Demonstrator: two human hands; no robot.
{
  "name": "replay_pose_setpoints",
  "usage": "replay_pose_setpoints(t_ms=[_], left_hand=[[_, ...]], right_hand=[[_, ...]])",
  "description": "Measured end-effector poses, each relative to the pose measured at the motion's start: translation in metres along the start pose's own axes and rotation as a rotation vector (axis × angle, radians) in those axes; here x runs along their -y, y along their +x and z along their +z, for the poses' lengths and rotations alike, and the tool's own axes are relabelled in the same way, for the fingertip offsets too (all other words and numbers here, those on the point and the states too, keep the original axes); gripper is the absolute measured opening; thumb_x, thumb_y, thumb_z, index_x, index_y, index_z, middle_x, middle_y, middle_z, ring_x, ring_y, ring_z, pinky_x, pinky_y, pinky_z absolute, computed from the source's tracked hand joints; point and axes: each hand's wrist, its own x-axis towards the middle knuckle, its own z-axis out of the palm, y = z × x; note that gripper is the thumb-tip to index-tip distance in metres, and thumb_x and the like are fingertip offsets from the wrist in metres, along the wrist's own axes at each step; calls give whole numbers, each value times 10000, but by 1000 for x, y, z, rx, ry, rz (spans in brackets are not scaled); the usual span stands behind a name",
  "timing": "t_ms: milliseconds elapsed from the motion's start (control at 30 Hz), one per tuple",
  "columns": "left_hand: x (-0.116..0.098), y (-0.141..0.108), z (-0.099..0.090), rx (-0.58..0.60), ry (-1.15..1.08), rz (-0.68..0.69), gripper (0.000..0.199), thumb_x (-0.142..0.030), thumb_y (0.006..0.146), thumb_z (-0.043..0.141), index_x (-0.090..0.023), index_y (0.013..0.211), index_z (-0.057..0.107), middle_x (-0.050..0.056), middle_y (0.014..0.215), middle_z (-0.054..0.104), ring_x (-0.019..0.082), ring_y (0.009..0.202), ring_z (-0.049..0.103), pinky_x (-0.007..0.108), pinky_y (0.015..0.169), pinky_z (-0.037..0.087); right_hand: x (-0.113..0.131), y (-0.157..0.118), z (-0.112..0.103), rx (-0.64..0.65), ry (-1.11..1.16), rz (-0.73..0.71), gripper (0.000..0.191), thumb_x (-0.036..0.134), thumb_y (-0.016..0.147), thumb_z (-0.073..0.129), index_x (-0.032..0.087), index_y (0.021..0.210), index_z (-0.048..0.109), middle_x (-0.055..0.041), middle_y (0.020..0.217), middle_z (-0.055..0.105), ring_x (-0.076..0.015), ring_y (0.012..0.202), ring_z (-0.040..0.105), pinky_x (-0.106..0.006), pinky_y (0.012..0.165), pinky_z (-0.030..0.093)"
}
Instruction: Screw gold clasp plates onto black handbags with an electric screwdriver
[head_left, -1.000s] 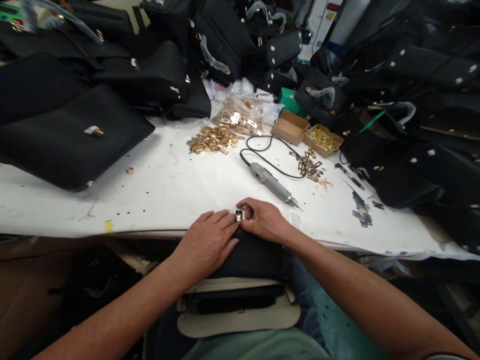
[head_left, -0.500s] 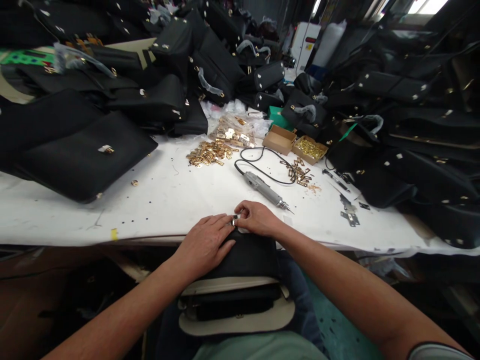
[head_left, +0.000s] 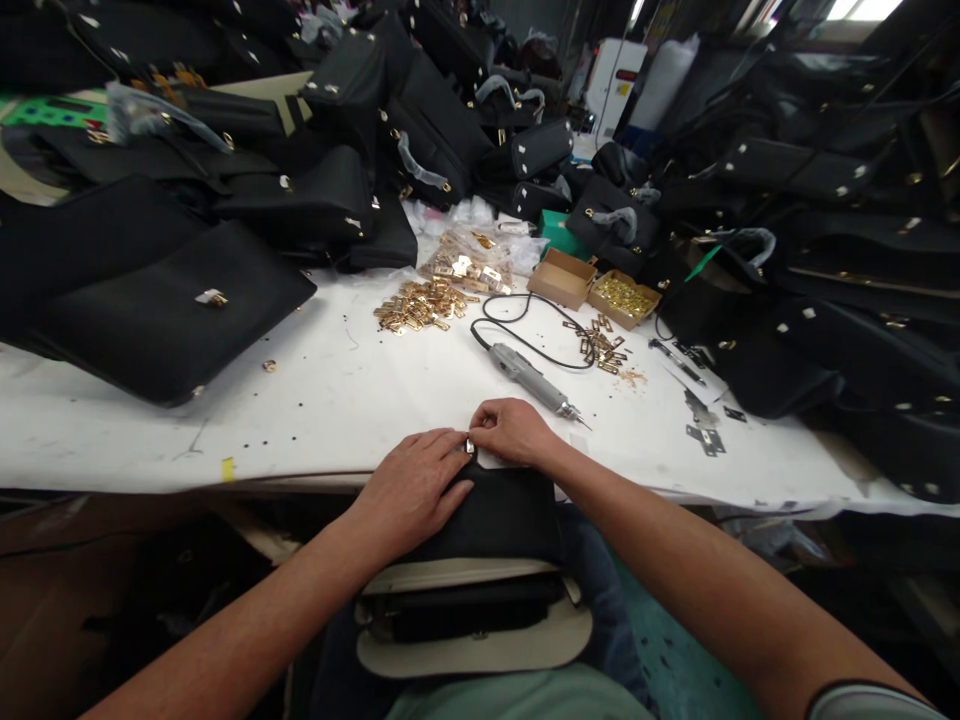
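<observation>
A black handbag (head_left: 495, 515) with a cream lining lies across my lap, its near end gaping and its far end against the table edge. On the bag's far edge sits a small shiny metal clasp (head_left: 469, 446). My left hand (head_left: 416, 485) rests flat on the black panel, fingers stretched out and tips beside the clasp. From the other side my right hand (head_left: 511, 430) pinches at the top of the clasp with thumb and forefinger. Its fingertips partly cover the clasp. A grey electric screwdriver (head_left: 532, 380) lies just beyond my right hand, bit pointing right.
Gold metal fittings (head_left: 424, 305) lie heaped on the white table (head_left: 360, 400). Behind the screwdriver stand a cardboard box (head_left: 561, 278) and a box of small gold parts (head_left: 624, 297). Loose gold frames (head_left: 604, 345) lie nearby. Black bags (head_left: 172, 310) are piled left, right and behind.
My right thumb and forefinger have closed in on the clasp, covering the dark bit at its top. My left hand has hardly moved.
</observation>
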Motion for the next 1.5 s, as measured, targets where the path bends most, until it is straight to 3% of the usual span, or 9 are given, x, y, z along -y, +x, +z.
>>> replay_pose_setpoints(t_ms=[100,267,500,867,967,1100,1200,1333,1500], left_hand=[[0,1,-2,27,5,-5,279,-292,946,617,-208,1205,675,113,1318,648,280,1240,587,467,1052,503],[-1,3,-3,52,9,-3,286,-299,952,610,-205,1216,665,106,1362,630,283,1267,570,469,1056,497],[-2,1,-2,41,29,-3,286,-292,958,601,-211,1227,651,104,1350,632,277,1257,570,457,1047,489],[-2,10,-6,101,-3,-27,270,-289,932,614,-203,1184,659,93,1307,660,292,1201,600,482,998,515],[1,7,1,25,22,-2,248,-284,917,625,-215,1151,671,79,1262,686,283,1141,639,465,940,553],[19,3,24,-223,96,108,282,-368,930,629,-241,1179,664,53,1232,717,252,1105,682,405,912,585],[29,2,36,-353,152,182,311,-447,940,612,-265,1187,661,28,1244,725,254,1100,698,406,906,598],[35,1,41,-402,185,233,313,-489,952,581,-285,1171,673,5,1253,728,250,1087,710,399,878,616],[45,2,50,-432,194,272,331,-519,933,594,-291,1151,694,6,1250,732,259,1083,712,399,876,625]], right_hand=[[0,0,2,-49,41,28,77,264,763,675,207,793,717,1,722,700,-132,622,596,-232,561,390],[-6,-4,2,10,432,166,236,260,887,483,190,1046,643,4,696,691,-117,502,602,-212,488,444],[-7,-7,0,-13,203,11,97,229,769,650,188,843,697,19,692,678,-105,580,579,-202,535,407],[4,13,-4,158,121,148,105,238,728,690,200,823,711,22,597,663,-138,512,606,-229,517,407],[3,7,-2,37,71,76,100,231,711,731,209,808,743,16,689,705,-134,623,628,-217,556,398],[-2,-9,-2,-118,176,-45,146,222,763,689,216,883,771,22,772,730,-113,681,634,-192,582,403],[-6,-35,-15,-218,142,-55,158,261,788,679,239,903,785,33,740,724,-113,654,624,-202,589,403],[-24,-66,-53,-299,-39,-23,149,300,824,659,270,874,796,33,728,730,-136,682,649,-231,640,422],[-86,-50,-114,-490,-194,139,210,338,859,664,284,1036,761,12,1063,750,-156,930,677,-245,815,462]])
